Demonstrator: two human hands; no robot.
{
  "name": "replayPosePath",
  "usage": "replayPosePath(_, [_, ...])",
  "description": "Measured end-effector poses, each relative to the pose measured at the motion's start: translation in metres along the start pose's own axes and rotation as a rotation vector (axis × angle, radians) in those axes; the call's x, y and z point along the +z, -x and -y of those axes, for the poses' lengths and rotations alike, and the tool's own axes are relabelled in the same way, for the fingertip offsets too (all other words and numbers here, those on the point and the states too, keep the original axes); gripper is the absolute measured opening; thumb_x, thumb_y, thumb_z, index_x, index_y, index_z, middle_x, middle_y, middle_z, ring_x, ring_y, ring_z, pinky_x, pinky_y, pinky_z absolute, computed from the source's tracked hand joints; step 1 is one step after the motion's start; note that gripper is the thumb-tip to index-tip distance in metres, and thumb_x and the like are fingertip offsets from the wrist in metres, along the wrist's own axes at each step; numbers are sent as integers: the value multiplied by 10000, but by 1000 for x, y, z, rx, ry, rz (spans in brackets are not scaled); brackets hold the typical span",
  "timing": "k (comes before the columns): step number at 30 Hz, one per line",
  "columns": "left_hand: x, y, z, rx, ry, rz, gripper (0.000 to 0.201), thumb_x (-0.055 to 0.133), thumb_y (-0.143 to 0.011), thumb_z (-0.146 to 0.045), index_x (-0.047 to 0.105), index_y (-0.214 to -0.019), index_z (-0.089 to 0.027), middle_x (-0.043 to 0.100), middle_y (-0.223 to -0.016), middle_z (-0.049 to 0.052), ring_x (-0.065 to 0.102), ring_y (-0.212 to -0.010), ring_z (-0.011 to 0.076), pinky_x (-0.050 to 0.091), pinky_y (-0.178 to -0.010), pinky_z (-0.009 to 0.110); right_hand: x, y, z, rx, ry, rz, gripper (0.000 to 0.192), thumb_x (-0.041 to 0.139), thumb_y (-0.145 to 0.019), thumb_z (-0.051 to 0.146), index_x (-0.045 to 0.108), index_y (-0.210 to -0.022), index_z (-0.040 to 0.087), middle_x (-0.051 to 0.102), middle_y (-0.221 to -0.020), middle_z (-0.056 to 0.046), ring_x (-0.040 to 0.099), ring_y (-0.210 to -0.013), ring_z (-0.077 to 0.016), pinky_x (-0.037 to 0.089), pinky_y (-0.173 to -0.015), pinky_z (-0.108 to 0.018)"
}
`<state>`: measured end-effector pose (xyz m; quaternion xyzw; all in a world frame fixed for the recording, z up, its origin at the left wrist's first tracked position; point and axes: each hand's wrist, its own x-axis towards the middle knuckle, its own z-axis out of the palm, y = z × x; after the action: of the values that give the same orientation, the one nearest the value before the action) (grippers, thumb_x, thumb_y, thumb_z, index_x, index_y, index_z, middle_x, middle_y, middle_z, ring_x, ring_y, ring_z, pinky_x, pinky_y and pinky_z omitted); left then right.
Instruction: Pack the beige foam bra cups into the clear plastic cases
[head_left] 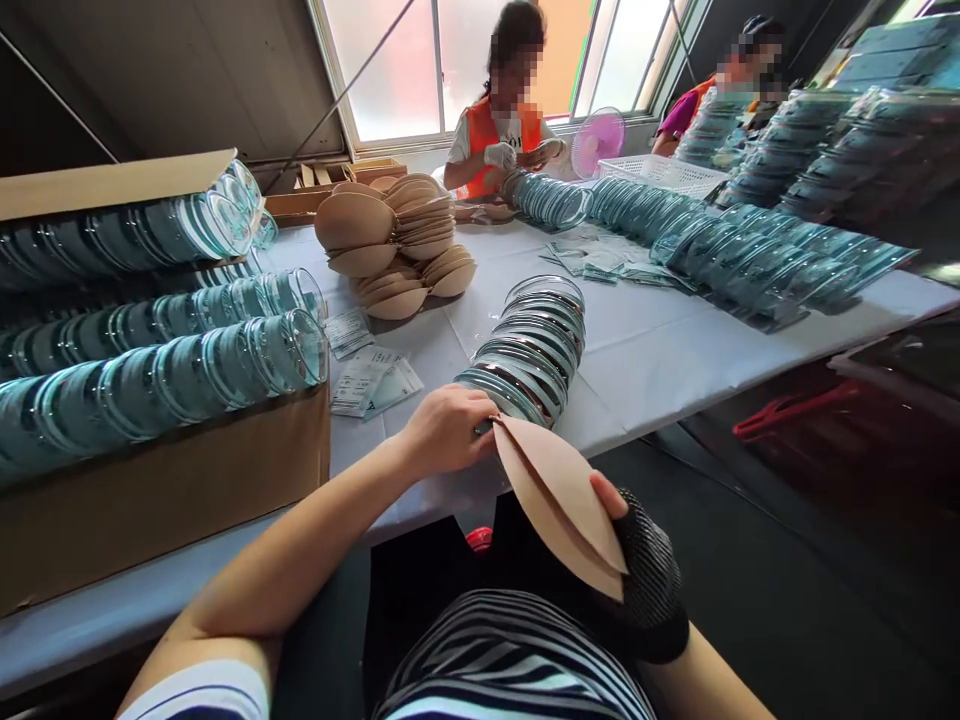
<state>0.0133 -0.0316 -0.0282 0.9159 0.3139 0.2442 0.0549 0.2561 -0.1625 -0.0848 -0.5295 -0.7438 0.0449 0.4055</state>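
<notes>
Head view: right hand (pixel 637 580) pinches beige pads (pixel 559 500); left hand (pixel 446 430) closed on their tip.

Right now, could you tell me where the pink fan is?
The pink fan stands at the far end of the table by the window, between the person in the orange vest and a white basket.

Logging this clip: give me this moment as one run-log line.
left hand: on stack of clear cases | right hand: gloved, holds beige foam pads | table: white
</notes>
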Motion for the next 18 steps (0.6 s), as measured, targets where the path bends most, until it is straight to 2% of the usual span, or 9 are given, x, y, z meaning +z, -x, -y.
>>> replayPosePath(2, [4,3,2,-8,-80,-74,206,515,-835,-316,563,-676,-193,609,-681,23,568,-699,189,413,-740,363,-4,-3,4,-39,49,46,600,519,-856,358,428,-1430,209,703,-1095,-100,711,-927,-251,586,-743,-314])
replayPosePath(4, [8,8,4,21,-117,-177,182,524,-823,-312,555,-687,-195,587,-697,22,574,-775,209,405,-869,441,-7,-8,7,-9,103,103,621,501,-854,324,396,-1454,208,684,-1187,-102,706,-974,-244,581,-790,-304])
replayPosePath(6, [12,11,6,44,-80,-298,105,568,-804,-297,575,-762,-201,584,-807,36,573,-902,236,365,-987,522,-12,-13,11,15,141,151,651,495,-846,328,370,-1471,198,667,-1235,-105,708,-969,-245,579,-794,-311])
replayPosePath(8, [15,13,7,49,16,-389,82,613,-769,-244,568,-827,-208,557,-950,65,546,-1050,261,392,-1017,519,-15,-20,18,46,180,193,670,486,-839,331,356,-1479,183,674,-1222,-113,714,-927,-243,579,-764,-314])
replayPosePath(9, [14,13,6,45,76,-415,149,628,-749,-216,559,-881,-209,539,-1042,87,525,-1123,270,424,-1009,495,-16,-26,23,68,206,225,684,493,-828,328,354,-1481,180,691,-1183,-114,718,-890,-241,577,-739,-311])
replayPosePath(11, [12,11,2,54,183,-391,387,655,-706,-194,519,-1068,-206,472,-1268,145,470,-1257,297,466,-997,472,-13,-42,35,107,279,325,724,529,-798,321,352,-1485,175,723,-1084,-115,718,-822,-240,564,-702,-306])
replayPosePath(14, [7,9,-3,107,234,-231,806,691,-648,-200,339,-1373,-204,331,-1496,199,397,-1368,340,437,-1052,517,-3,-74,48,101,399,473,734,560,-791,328,369,-1474,137,720,-1054,-158,709,-779,-253,535,-669,-312])
replayPosePath(16, [6,11,-2,111,209,-161,888,678,-641,-159,287,-1436,-222,346,-1514,187,381,-1390,338,414,-1081,522,2,-92,47,113,452,504,696,559,-806,341,401,-1440,101,704,-1083,-191,705,-797,-268,518,-661,-323])
replayPosePath(18, [8,17,4,77,216,-162,854,663,-659,-129,307,-1429,-222,388,-1495,177,371,-1400,325,386,-1109,515,1,-98,39,122,450,478,625,569,-803,355,473,-1362,92,710,-1056,-179,703,-805,-267,509,-656,-319])
